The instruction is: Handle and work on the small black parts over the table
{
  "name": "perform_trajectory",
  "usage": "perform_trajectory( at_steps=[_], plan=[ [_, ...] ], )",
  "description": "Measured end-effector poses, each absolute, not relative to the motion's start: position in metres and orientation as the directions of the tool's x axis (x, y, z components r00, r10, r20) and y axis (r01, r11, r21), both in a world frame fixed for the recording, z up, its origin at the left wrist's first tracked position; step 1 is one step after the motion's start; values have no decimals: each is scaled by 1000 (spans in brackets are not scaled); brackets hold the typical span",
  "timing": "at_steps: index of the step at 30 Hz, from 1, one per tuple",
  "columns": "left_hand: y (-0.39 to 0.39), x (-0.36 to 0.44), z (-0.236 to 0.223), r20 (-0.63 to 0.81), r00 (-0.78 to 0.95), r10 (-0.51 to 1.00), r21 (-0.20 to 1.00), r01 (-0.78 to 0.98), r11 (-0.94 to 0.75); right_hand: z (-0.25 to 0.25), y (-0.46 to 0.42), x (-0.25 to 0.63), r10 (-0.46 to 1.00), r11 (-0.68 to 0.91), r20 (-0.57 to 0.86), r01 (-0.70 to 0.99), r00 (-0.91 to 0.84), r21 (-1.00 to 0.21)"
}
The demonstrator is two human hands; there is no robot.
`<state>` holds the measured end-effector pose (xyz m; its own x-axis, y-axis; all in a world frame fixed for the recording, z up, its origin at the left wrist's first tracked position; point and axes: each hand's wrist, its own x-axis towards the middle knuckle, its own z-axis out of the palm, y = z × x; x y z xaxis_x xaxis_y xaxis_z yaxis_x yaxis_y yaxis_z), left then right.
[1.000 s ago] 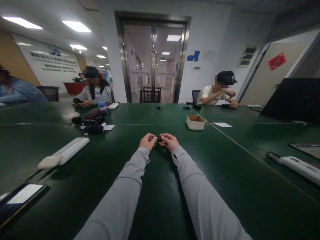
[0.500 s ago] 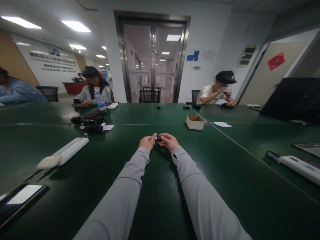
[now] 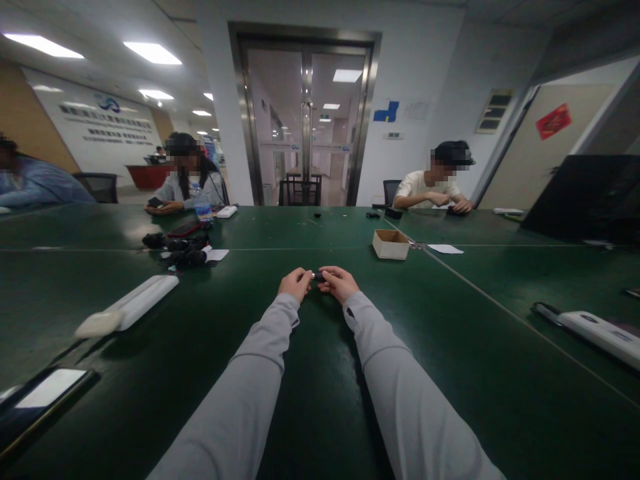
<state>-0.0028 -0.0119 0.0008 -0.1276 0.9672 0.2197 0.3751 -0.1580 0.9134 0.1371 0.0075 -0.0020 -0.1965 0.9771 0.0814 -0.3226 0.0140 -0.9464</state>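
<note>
Pinching with left hand [image 3: 295, 284] and right hand [image 3: 341, 284] a small black-and-silver cylindrical piece [image 3: 318, 275] by its ends, over the green table [image 3: 440, 333]; at risk of dropping it through uneven fingertip pressure.

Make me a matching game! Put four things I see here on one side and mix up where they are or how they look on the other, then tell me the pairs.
Things:
1. Box
2. Bottle
3. Near phone
4. Small black thing

Clues:
A. Bottom left corner of the picture
B. Between the left hand and the right hand
C. White outside, brown inside, open on top
D. See-through and standing upright

Pairs: 1-C, 2-D, 3-A, 4-B
</note>
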Motion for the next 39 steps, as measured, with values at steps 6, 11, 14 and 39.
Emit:
perform_trajectory(
  at_steps=[6,11,14,39],
  plan=[
    [-10,-4,-1,231,-112,966,890,427,-164,-1,6,137,973,11,83,-316,-215,-949],
    [-11,-6,1,236,-111,965,875,456,-162,-1,6,137,968,12,88,-308,-236,-951],
    [-12,-7,3,211,-113,971,870,475,-134,-1,5,137,966,10,90,-310,-244,-951],
    [-10,-3,1,201,-214,956,927,357,-115,-5,9,138,960,39,122,-311,-253,-950]
  ],
)
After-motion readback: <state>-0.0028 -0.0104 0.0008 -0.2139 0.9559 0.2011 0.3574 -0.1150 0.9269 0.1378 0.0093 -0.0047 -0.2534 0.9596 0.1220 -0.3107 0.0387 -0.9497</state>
